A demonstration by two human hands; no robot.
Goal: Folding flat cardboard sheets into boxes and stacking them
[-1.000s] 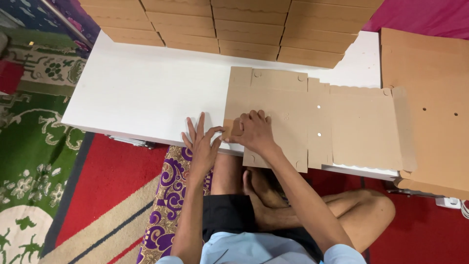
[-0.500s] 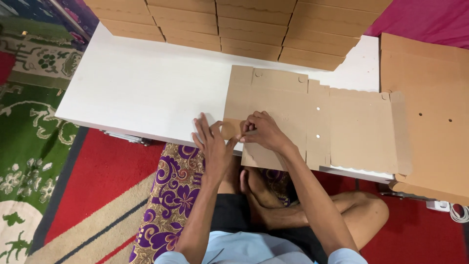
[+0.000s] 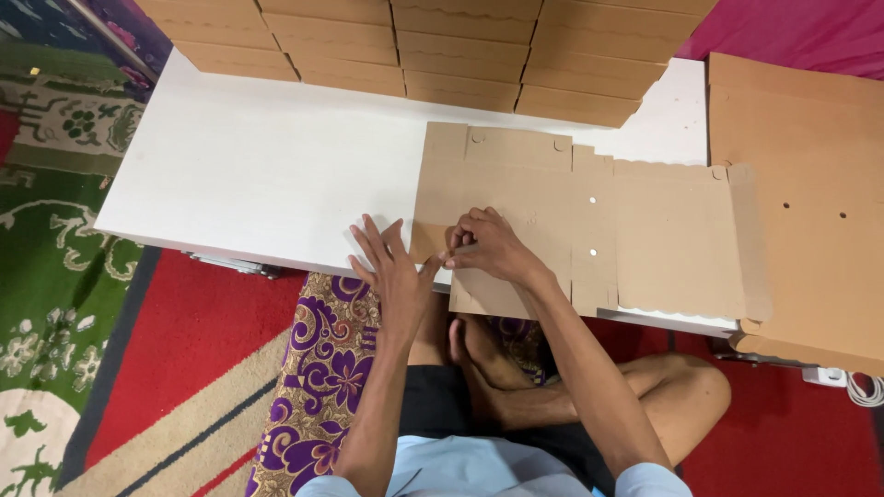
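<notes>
In the head view, a flat die-cut cardboard blank [image 3: 552, 221] lies on the white table [image 3: 258, 166], its near-left corner hanging past the table's front edge. The right hand [image 3: 488, 248] is curled onto the small left flap [image 3: 425, 241] near that corner, fingers pinching or pressing it; how tight the grip is, I cannot tell. The left hand [image 3: 391, 267] lies open and flat, fingers spread, just beside the flap at the table's edge, its thumb toward the other hand; the two hands are near, barely apart. A likely trouble: the flap could crease off its scored line or tear, since the corner has no table under it. The blank could also slide, as only one corner is held down. Rows of cardboard stacks [image 3: 414, 46] line the far edge, well apart from the hands. A larger cardboard sheet [image 3: 810, 212] touches the blank's right end. The person's crossed legs [image 3: 552, 387] sit beneath the overhang, above a patterned rug [image 3: 313, 368].
</notes>
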